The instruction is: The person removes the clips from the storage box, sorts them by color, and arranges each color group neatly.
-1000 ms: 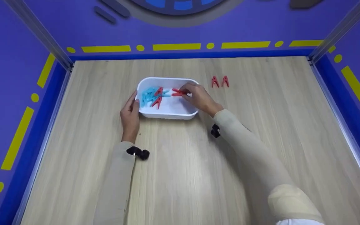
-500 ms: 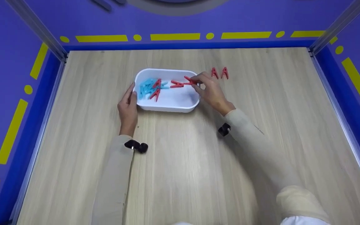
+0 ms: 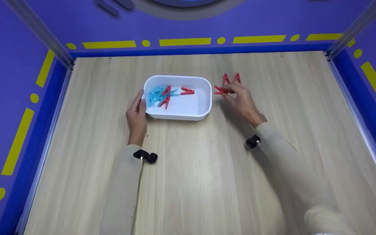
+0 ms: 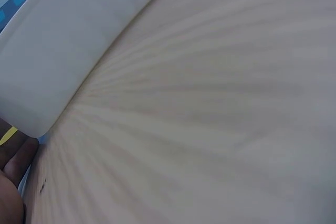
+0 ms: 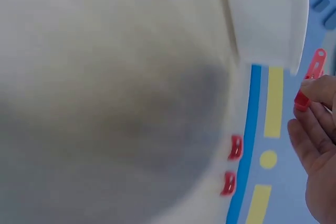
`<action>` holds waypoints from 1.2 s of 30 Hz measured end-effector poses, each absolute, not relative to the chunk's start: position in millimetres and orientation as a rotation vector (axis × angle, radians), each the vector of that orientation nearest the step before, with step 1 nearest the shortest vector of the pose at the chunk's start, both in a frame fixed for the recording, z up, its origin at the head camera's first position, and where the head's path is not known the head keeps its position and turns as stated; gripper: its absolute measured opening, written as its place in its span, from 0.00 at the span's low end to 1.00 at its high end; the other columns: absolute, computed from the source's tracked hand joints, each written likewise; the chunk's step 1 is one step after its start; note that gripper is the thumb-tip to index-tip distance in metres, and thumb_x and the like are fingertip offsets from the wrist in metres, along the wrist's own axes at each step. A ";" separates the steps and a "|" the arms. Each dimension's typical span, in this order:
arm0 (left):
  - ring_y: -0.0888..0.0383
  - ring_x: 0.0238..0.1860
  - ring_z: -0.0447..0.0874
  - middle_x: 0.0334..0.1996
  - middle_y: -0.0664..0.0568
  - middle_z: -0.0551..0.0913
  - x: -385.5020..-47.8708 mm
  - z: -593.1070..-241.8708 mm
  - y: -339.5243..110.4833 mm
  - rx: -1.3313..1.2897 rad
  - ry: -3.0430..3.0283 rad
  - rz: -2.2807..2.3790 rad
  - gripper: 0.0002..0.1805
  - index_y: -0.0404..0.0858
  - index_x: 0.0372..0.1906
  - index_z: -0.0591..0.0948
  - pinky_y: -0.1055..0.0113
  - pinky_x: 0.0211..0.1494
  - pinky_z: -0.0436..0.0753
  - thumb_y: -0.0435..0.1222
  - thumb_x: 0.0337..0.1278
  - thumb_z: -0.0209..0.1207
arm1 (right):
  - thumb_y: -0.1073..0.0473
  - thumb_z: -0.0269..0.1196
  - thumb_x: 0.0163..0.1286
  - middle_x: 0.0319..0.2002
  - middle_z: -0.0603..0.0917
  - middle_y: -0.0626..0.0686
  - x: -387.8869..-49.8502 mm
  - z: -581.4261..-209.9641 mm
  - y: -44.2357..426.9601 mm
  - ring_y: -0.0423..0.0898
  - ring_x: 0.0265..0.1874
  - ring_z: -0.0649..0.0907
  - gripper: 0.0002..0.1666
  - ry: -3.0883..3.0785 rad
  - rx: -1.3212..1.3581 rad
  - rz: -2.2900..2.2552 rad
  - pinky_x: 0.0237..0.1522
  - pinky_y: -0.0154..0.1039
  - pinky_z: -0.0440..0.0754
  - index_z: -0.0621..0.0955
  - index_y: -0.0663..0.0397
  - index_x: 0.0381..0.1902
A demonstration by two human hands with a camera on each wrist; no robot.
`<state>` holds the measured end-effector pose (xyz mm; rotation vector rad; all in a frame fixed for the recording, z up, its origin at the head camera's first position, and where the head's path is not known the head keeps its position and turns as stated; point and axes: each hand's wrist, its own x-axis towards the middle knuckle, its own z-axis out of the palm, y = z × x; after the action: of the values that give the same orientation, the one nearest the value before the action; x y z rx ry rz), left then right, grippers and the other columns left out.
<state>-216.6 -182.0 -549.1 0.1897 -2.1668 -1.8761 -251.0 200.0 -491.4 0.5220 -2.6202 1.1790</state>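
In the head view, a white plastic bin (image 3: pixel 178 114) stands on the table with light-blue clothespins (image 3: pixel 157 94) bunched at its left end. Red clothespins (image 3: pixel 165 101) lie on that bunch, and another red clothespin (image 3: pixel 187 91) rests near the middle of the bin floor. The left hand (image 3: pixel 137 119) rests against the bin's left side, its fingers fairly straight along the wall. Just outside the right rim, the right hand (image 3: pixel 243 101) pinches a red clothespin (image 3: pixel 219 90) between thumb and fingertips. The right wrist view also shows this held clothespin (image 5: pixel 316 64).
Two red clothespins, one on the left (image 3: pixel 226 78) and one on the right (image 3: pixel 237 77), stand side by side on the wooden table (image 3: pixel 188 182) just beyond the right hand. Blue-purple panels (image 3: pixel 188 29) with yellow marks enclose the table at the back and sides.
The right hand has lifted a red clothespin out of the bin and carried it right, past the rim. Another red clothespin stays in the bin's middle. The left hand keeps its place.
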 end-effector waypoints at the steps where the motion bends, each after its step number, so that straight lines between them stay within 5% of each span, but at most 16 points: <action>1: 0.68 0.78 0.62 0.78 0.60 0.71 -216.7 -549.5 -181.5 0.193 -2.167 -1.874 0.23 0.54 0.77 0.75 0.71 0.78 0.64 0.46 0.85 0.53 | 0.71 0.71 0.71 0.51 0.86 0.55 -249.9 -492.5 204.1 0.50 0.52 0.85 0.16 -2.650 0.493 1.180 0.61 0.47 0.85 0.87 0.58 0.55; 8: 0.61 0.80 0.61 0.79 0.49 0.69 -204.3 -516.8 -170.7 0.210 -2.133 -1.931 0.24 0.42 0.78 0.74 0.71 0.79 0.62 0.37 0.85 0.51 | 0.72 0.70 0.71 0.50 0.85 0.55 -245.1 -498.3 227.2 0.50 0.51 0.84 0.15 -2.854 0.466 1.120 0.60 0.49 0.85 0.87 0.58 0.54; 26: 0.60 0.79 0.62 0.78 0.49 0.71 -204.2 -517.7 -171.6 0.175 -2.108 -1.921 0.24 0.40 0.77 0.74 0.70 0.79 0.62 0.36 0.85 0.52 | 0.75 0.62 0.72 0.50 0.84 0.61 -249.3 -508.6 239.9 0.55 0.51 0.83 0.14 -2.935 0.505 1.086 0.54 0.51 0.83 0.86 0.66 0.53; 36: 0.60 0.80 0.62 0.78 0.47 0.70 -203.3 -518.9 -172.2 0.146 -2.091 -1.934 0.24 0.38 0.77 0.73 0.70 0.79 0.63 0.36 0.85 0.51 | 0.59 0.67 0.78 0.47 0.80 0.64 -248.7 -509.9 232.4 0.57 0.46 0.80 0.17 -2.973 0.199 1.125 0.48 0.50 0.80 0.82 0.71 0.52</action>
<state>-203.3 -172.2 -518.9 0.1463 -2.0912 -1.9339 -248.7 232.4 -509.9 0.1986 -2.9733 1.1251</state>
